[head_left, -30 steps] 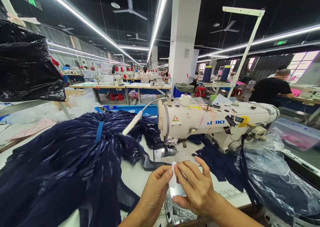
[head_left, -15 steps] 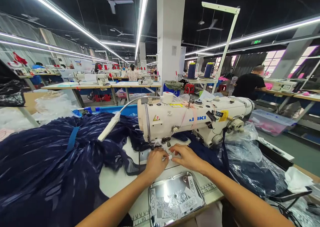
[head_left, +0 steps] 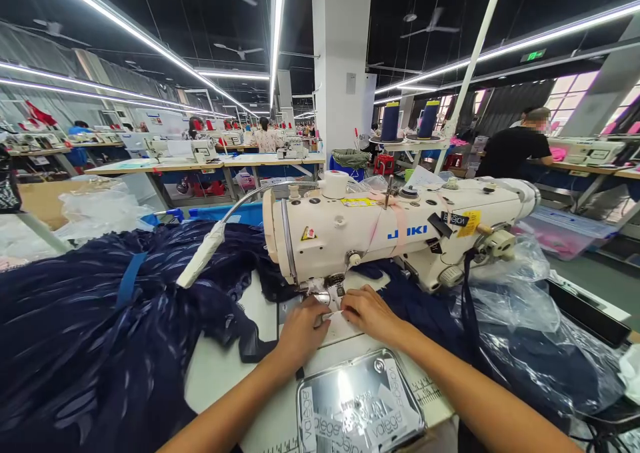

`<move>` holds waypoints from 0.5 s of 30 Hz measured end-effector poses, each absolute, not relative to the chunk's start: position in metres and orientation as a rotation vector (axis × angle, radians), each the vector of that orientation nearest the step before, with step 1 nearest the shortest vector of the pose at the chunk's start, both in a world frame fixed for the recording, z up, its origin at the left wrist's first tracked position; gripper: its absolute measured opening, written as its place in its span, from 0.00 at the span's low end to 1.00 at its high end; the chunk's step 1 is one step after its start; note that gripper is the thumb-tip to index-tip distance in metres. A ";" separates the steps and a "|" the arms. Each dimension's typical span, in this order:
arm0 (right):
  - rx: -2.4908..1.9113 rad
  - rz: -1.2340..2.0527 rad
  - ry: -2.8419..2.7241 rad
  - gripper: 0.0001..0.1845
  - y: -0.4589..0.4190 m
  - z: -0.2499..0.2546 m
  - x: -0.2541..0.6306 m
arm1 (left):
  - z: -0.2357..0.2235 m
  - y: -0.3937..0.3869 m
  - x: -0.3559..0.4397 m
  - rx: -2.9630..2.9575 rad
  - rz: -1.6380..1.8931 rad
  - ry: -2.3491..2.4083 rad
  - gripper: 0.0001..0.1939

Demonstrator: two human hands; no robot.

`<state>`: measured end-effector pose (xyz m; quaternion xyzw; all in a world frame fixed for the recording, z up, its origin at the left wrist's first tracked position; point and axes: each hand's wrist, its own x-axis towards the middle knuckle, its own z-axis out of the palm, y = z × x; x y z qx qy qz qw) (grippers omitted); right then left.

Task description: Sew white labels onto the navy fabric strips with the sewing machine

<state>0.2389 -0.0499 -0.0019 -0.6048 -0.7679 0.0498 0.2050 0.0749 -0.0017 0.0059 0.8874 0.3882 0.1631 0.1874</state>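
Below the needle area of a white sewing machine (head_left: 345, 230), my left hand (head_left: 303, 330) pinches one end of a small white label (head_left: 332, 315). My right hand (head_left: 373, 314) has its fingers closed at the label's other end, so the strip spans the gap between both hands. Near my left fingertips are the presser foot and needle, partly hidden. Closer to me, a shiny metal tray (head_left: 345, 388) holds several printed labels (head_left: 387, 425). Dark navy fabric (head_left: 253, 336) reaches the machine bed beside my left hand.
A large bundle of navy pleated fabric (head_left: 90, 346), tied with a blue band (head_left: 131, 278), covers the left side. A lamp (head_left: 201, 254) on a bendy neck hangs over it. Clear plastic bags (head_left: 530, 320) lie right of the machine. Another person (head_left: 515, 148) sits at the far right.
My right fingers, spread apart before, have closed on the label's end. The label now stretches between both hands. The view has shifted slightly closer to the machine.
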 end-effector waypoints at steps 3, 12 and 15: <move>-1.697 0.128 -2.150 0.04 -0.050 -0.003 0.237 | 0.008 0.000 0.073 2.475 0.441 1.092 0.12; -1.758 0.128 -2.142 0.06 -0.051 -0.003 0.232 | -0.003 -0.004 0.085 2.444 0.560 0.978 0.17; -1.766 0.148 -2.143 0.06 -0.052 -0.003 0.234 | -0.006 -0.004 0.082 2.452 0.617 0.927 0.16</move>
